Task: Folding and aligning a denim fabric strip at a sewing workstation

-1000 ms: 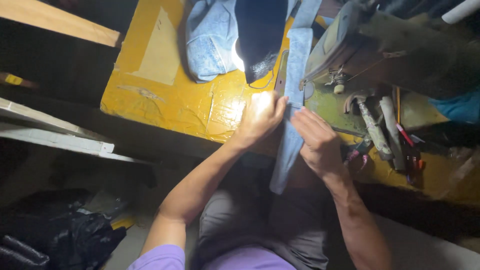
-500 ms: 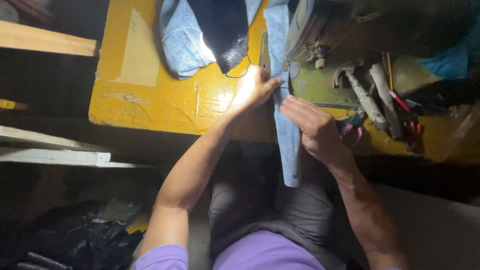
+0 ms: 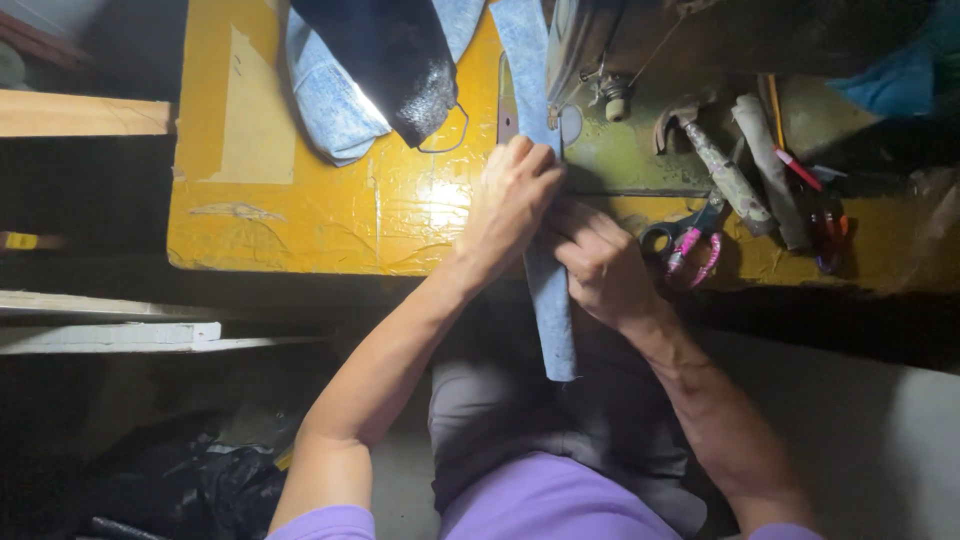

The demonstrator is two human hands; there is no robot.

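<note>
- A long, narrow denim strip (image 3: 548, 300) lies across the near edge of the yellow table (image 3: 300, 230); its far end runs up under the head of the sewing machine (image 3: 640, 40), and its near end hangs off the table edge over the person's lap.
- The left hand (image 3: 510, 200) presses down on the strip at the near edge, fingers curled over the fabric just in front of the machine's needle area (image 3: 608, 95).
- The right hand (image 3: 600, 265) pinches the strip's right edge just beside the left hand; the 2 hands touch, both closed on the cloth.
- As a judgement, the strip looks part-fed: the far stretch has already passed under the machine, while the hanging stretch is not yet through.
- Right of the hands, near the table's near edge, lie scissors (image 3: 690, 245) with pink-and-dark handles, and beyond them a hammer (image 3: 710, 150) and a few pens (image 3: 800, 170).
- Toward the far left of the table sits a pile of denim (image 3: 330, 110) with a dark, shiny piece (image 3: 400, 60) on top.
- The needle itself, any stitching on the strip, and the fingertips under the fold are too dark or covered to make out; the machine and the denim pile are cut off at the top edge.
</note>
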